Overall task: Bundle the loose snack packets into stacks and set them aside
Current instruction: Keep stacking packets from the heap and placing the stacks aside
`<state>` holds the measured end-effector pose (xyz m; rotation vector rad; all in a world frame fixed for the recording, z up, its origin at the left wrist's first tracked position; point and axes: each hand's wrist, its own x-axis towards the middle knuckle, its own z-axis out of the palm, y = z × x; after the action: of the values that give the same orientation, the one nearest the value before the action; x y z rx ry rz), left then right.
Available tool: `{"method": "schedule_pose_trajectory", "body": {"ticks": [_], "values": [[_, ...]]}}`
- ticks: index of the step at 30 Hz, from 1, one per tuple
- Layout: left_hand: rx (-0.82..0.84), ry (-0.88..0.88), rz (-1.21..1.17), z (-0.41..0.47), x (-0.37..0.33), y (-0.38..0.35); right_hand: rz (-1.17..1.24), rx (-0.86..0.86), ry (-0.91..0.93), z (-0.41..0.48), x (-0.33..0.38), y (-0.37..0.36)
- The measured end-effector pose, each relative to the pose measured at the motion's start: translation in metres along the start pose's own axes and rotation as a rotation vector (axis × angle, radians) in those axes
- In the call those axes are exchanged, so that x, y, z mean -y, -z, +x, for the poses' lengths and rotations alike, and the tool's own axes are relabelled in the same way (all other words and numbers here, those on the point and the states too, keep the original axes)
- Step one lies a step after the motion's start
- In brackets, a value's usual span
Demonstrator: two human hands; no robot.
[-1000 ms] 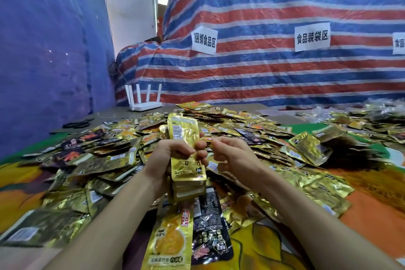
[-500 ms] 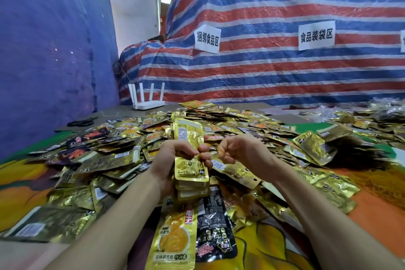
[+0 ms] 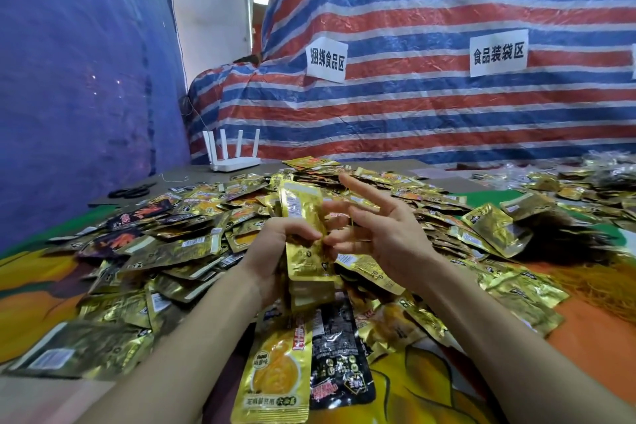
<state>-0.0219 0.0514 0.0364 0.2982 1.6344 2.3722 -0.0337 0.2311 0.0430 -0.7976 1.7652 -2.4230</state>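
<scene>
My left hand grips an upright stack of gold snack packets just above the table, thumb across its front. My right hand is right beside the stack with its fingers spread and straight, index finger pointing up and away. A thin yellow band runs from that index finger down towards the stack. Loose gold and black packets lie heaped all around both hands. A long yellow packet and a black packet lie flat below the stack.
A white router and black scissors sit at the far left of the table. A mass of orange bands lies to the right. More packets cover the far right. A striped tarp wall stands behind.
My right hand has gone from curled and pinching at the stack's middle to spread fingers, with the index finger raised. The left hand still holds the stack in about the same place.
</scene>
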Motion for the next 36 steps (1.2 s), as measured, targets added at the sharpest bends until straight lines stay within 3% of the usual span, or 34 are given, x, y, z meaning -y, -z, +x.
{"method": "schedule_pose_trajectory", "body": {"ticks": [5, 10, 15, 21, 36], "values": [[-0.517, -0.24, -0.205, 0.011, -0.001, 0.0, -0.21, -0.098, -0.031, -0.007, -0.007, -0.01], [-0.707, -0.326, -0.347, 0.012, -0.006, -0.001, -0.38, -0.03, 0.005, -0.013, -0.021, -0.039], [-0.595, -0.288, -0.467, 0.005, -0.012, 0.0, -0.697, -0.061, 0.129, -0.013, -0.032, -0.05], [-0.4, -0.153, -0.405, 0.004, -0.004, -0.005, -0.677, -0.091, 0.26, -0.011, -0.035, -0.05], [-0.498, -0.25, 0.093, 0.018, 0.014, -0.007, -0.716, -0.155, 0.253, -0.009, -0.025, -0.037]]}}
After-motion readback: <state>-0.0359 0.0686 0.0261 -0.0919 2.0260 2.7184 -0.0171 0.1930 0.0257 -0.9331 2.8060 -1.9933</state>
